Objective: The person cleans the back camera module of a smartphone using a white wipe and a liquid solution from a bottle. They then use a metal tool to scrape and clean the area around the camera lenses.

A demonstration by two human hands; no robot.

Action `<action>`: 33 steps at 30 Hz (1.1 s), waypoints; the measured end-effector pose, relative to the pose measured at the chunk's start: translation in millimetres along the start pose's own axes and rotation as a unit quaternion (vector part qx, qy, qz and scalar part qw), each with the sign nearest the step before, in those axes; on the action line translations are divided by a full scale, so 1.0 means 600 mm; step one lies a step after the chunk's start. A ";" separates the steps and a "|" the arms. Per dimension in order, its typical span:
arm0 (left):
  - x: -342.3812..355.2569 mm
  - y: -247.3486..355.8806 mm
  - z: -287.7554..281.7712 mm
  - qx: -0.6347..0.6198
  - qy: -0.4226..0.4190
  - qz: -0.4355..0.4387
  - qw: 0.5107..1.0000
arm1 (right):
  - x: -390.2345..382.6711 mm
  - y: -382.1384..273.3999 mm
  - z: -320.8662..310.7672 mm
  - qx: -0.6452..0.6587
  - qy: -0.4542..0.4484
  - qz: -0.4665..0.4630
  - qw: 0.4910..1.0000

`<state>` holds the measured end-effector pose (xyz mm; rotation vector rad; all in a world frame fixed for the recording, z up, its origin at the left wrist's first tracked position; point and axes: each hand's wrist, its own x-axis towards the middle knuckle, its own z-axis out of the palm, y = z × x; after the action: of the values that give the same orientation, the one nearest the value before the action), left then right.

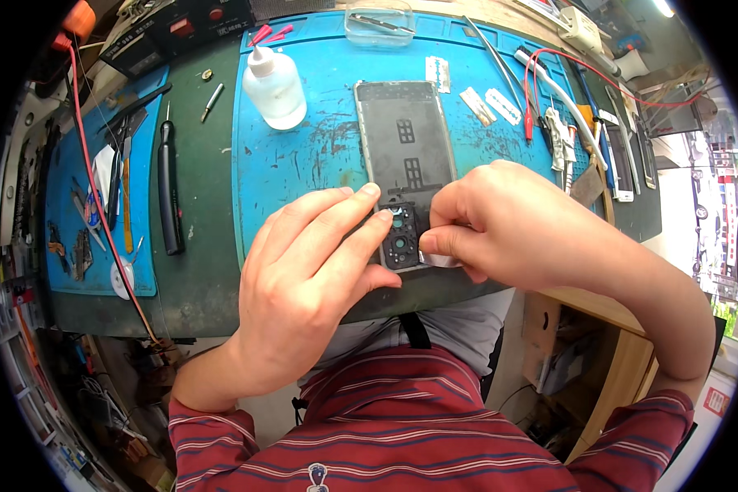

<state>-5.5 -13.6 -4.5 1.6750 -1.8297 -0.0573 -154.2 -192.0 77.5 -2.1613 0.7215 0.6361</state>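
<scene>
In the head view, a dark, glossy rectangular phone back cover with a thin pale frame lies flat on the bright blue rubbery mat covering the worktop. Its long axis runs away from the person, with the camera-cutout end nearest the body.

That near end sits directly between the two hands. The left hand comes in from the lower left, its fingers stretched out and loosely open, tips resting on the cover's left edge by the round camera openings; they pinch nothing.

The right hand lies just right of the same corner, thumb and forefinger closed on a small pale, thin film strip at the cover's lower right edge. Both hands are about equally near.

Farther back stand a translucent soft plastic squeeze bottle with a nozzle and, to the right, flat metal blades. A black-handled screwdriver lies on the dark green mat at left.
</scene>
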 end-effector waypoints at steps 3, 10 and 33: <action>-0.002 -0.002 0.004 0.008 0.009 0.003 1.000 | 0.002 0.005 -0.004 -0.046 0.002 -0.044 0.998; -0.002 -0.002 0.002 0.009 0.005 0.004 1.000 | -0.001 0.007 0.004 -0.014 0.017 -0.029 0.999; -0.003 0.001 0.003 0.014 0.009 0.003 1.000 | -0.021 0.006 0.067 0.180 0.151 0.072 0.969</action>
<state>-7.3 -12.6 -6.5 1.6850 -1.8291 -0.0130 -174.2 -159.1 60.0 -1.8946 1.0759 0.2222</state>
